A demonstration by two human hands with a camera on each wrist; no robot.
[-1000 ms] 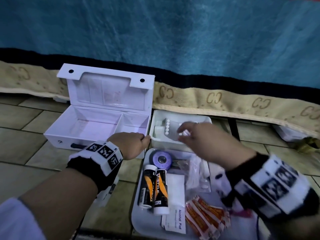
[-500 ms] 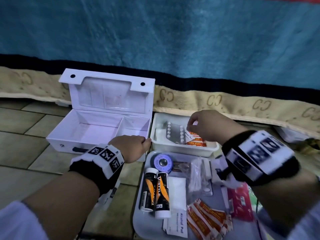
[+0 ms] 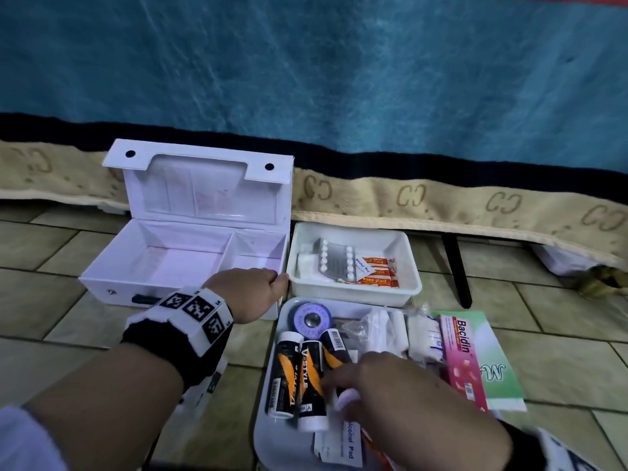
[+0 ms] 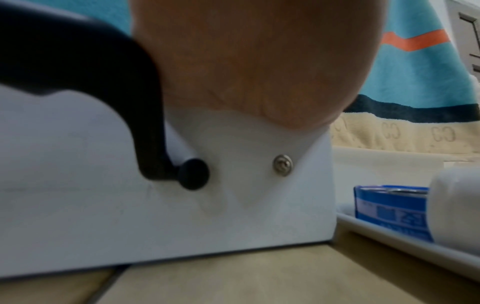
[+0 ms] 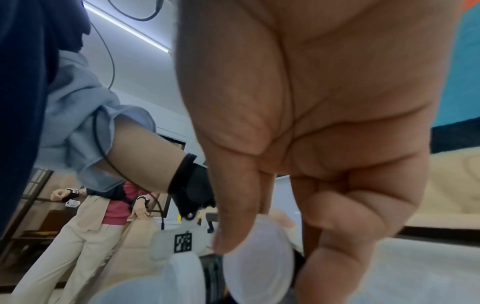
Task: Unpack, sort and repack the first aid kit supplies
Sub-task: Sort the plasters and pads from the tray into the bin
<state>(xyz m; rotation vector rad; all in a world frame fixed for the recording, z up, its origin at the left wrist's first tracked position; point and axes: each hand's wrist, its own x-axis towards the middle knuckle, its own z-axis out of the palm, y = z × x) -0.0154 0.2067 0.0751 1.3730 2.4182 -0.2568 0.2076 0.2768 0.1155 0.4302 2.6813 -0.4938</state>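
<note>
The white first aid box (image 3: pixel 190 260) stands open and empty at the left. My left hand (image 3: pixel 253 288) rests on its front right corner, fingers curled over the rim; the left wrist view shows the palm (image 4: pixel 259 61) on the box front (image 4: pixel 233 205). Three black-and-orange tubes lie in the large white tray (image 3: pixel 268 419). My right hand (image 3: pixel 339 392) grips the rightmost tube (image 3: pixel 334 351) by its white cap (image 5: pixel 259 265), thumb on one side and fingers on the other. A small white tray (image 3: pixel 353 292) holds a blister pack (image 3: pixel 334 263) and orange plasters (image 3: pixel 377 275).
The large tray also holds a blue tape roll (image 3: pixel 310 319), gauze rolls (image 3: pixel 421 334), alcohol pads and clear packets. A pink Bacidin box (image 3: pixel 462 362) lies on a green packet (image 3: pixel 499 372) at the right. Tiled floor surrounds everything; a blue blanket hangs behind.
My right hand left the small tray, where plasters and an alcohol pad now lie, and came down to the large tray, taking hold of a tube. The left hand stayed on the box.
</note>
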